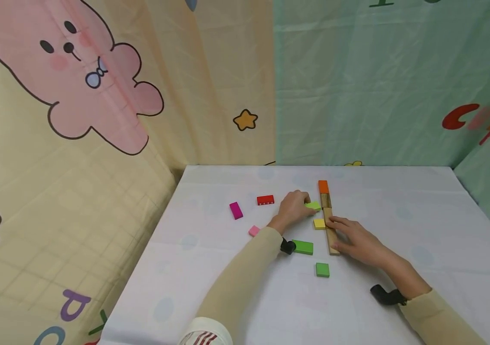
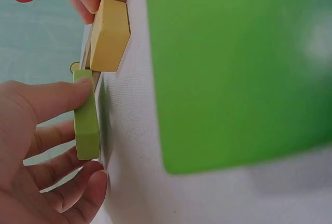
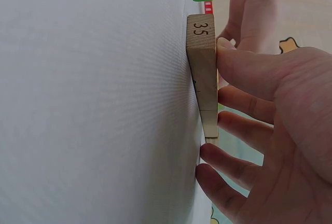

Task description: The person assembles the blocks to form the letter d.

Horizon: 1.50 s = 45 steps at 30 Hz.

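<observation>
My left hand [image 1: 293, 209] pinches a lime green block [image 2: 86, 115] between thumb and fingers, close beside a line of wooden pieces. That line runs away from me: plain wooden blocks [image 1: 332, 239], a darker brownish piece [image 1: 325, 200] and an orange block [image 1: 323, 187] at the far end. My right hand [image 1: 358, 242] rests its thumb and fingertips along the right side and top of the plain wood, fingers extended. In the right wrist view the near wooden end [image 3: 200, 30] carries the number 35. A yellow block [image 1: 319, 224] lies at the line's left side.
On the white table [image 1: 400, 211] lie a green block [image 1: 303, 247], a smaller green block [image 1: 322, 270], a red block [image 1: 265, 200] with white dots, a magenta block [image 1: 236, 211] and a pink block [image 1: 254, 231] partly behind my left sleeve. A printed curtain [image 1: 210, 86] hangs behind.
</observation>
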Available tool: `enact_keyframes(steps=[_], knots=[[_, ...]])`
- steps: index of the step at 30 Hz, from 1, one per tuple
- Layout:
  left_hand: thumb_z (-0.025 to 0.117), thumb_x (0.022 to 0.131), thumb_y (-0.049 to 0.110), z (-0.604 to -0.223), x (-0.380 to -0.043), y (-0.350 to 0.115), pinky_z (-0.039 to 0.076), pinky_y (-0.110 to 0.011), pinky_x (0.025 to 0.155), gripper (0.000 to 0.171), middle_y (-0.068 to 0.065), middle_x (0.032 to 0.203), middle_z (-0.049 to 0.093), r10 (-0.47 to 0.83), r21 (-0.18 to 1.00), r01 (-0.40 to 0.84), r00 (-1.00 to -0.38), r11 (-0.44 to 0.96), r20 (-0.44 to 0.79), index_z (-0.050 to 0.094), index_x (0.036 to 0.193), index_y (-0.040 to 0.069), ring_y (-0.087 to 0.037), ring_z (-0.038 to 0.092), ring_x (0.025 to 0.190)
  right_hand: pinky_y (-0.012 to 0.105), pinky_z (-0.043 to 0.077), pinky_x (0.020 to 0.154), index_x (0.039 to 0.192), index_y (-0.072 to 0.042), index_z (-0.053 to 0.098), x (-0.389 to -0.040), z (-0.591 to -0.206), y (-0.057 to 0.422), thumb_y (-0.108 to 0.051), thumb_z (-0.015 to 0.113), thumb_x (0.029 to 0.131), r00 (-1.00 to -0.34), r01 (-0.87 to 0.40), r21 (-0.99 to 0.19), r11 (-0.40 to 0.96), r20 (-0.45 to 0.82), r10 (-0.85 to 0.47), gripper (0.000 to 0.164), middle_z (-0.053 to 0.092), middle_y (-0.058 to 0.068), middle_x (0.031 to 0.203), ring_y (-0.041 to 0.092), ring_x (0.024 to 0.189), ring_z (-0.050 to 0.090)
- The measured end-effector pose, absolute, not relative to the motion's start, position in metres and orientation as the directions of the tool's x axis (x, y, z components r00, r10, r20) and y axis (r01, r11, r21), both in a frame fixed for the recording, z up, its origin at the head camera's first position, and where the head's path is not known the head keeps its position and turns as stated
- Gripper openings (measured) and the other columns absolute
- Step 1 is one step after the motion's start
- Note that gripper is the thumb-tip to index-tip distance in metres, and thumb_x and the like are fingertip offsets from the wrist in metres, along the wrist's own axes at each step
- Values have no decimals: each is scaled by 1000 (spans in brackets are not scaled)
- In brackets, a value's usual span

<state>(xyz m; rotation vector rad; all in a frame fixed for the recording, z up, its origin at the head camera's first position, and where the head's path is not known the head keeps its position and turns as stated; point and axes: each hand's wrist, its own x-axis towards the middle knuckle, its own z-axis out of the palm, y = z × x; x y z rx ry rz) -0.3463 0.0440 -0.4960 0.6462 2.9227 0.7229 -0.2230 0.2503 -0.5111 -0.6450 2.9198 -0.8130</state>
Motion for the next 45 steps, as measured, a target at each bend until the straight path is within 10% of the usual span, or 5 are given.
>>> enact_keyframes(steps=[45], knots=[[82,84,39,-501,-353,53,44,-24,71,29,3,95,57,382,400,363,-923,841,36,73,105,21,-13,50,85,66,38,101,149,-3,47,-222,-509,250,-29,74,93,-901,-406,-503,763,84,-425,67,36,20,157,48,137,35]])
